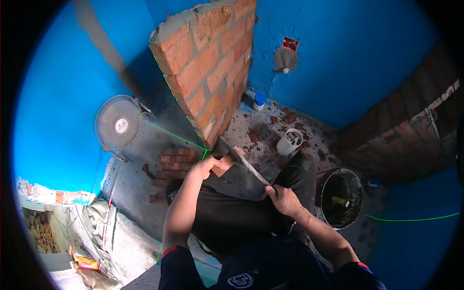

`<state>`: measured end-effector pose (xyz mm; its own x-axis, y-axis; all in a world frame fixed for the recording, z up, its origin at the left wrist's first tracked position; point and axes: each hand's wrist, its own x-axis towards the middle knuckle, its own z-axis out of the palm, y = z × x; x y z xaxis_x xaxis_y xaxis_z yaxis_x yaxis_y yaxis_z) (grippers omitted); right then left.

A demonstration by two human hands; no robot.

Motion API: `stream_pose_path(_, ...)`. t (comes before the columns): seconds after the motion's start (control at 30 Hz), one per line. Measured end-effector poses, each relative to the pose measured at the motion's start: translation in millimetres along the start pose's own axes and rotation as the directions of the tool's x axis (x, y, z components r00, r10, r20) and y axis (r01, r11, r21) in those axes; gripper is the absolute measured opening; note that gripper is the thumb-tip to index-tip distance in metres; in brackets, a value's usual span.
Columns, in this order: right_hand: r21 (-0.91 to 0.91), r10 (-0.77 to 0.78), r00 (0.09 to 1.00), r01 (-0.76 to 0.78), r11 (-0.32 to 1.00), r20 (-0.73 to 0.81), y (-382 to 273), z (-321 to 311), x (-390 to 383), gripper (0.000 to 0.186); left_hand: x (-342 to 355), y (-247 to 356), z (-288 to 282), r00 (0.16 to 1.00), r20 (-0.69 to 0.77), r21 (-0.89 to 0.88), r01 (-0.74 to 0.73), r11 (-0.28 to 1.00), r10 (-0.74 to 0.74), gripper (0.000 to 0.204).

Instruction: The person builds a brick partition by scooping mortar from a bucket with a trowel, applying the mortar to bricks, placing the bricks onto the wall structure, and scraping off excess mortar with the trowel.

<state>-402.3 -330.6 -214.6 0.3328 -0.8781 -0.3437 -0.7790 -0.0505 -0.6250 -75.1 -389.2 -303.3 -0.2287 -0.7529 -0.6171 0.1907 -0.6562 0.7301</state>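
My left hand point(209, 165) grips a red brick point(221, 170) below the lower end of a partial brick wall point(208, 67) with grey mortar joints. My right hand point(284, 199) is closed on the near end of a long, narrow, mortar-stained tool point(256, 171), which slants up and left across the brick; I cannot make out what its far end is. Bright green laser lines cross at the wall's lower end, just above my left hand. A pile of loose bricks point(176, 158) lies on the floor to the left of the brick I hold.
A round fan point(113, 125) stands at the left. A white bucket of rubble point(284, 144), a blue-lidded container point(259, 101) and broken brick pieces lie right of the wall. A dark bucket point(338, 179) is by my right arm, below another brick wall point(406, 130). Draped sheeting point(113, 227) is lower left.
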Motion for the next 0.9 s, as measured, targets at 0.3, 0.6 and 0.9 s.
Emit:
stream_pose_path(0.3, 0.525, -0.145, 0.985, 0.173, 0.833, -0.094, -64.0, -71.2, -1.2, 0.049, 27.6, -16.6, -21.8, 0.981, -0.182, 0.212, 0.107, 0.971, -0.068, 0.031)
stream_pose_path(0.6, -0.01, -0.1, 0.988, 0.099, 0.995, -0.121, -15.2, 18.1, 28.1, 0.052, 17.7, -12.8, -26.9, 0.971, -0.189, 0.262, 0.193, 0.946, -0.146, 0.013)
stream_pose_path(0.9, 0.203, -0.034, 0.988, 0.063, 0.977, -0.148, -28.4, -31.1, 29.2, 0.055, 19.3, -20.3, -36.4, 0.977, -0.065, 0.035, 0.205, 0.978, -0.202, 0.021)
